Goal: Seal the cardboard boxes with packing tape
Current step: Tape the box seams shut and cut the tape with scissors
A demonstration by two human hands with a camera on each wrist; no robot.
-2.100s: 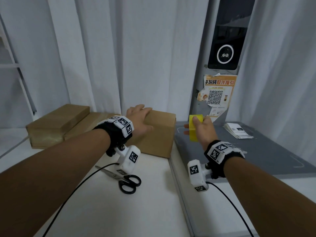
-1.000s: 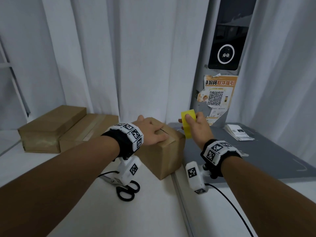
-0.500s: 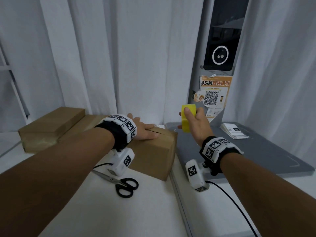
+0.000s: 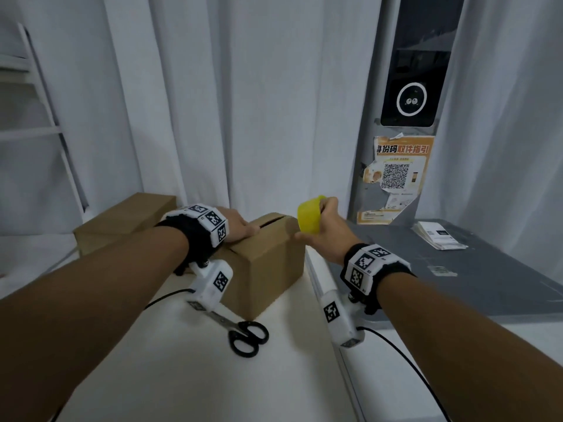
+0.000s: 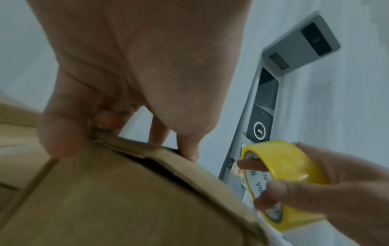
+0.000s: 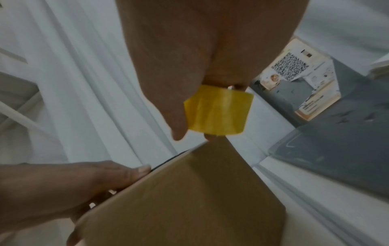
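A small brown cardboard box stands on the white table, its top flaps closed with a dark gap along the seam. My left hand lies flat on the left top flap, fingers straight and pressing down, thumb against the near side. My right hand grips a yellow tape roll just above the box's far right corner. In the left wrist view its fingers hook through the tape roll's core. From the right wrist, the tape roll hangs over the box.
Black-handled scissors lie on the table in front of the box. Two flatter cardboard boxes sit behind my left arm. On the right are a grey platform, a paper stack and a column with a QR poster. White curtains hang behind.
The box has turned under my left hand, so a corner now points toward me. My right hand has brought the tape roll left, up to the box's far right corner.
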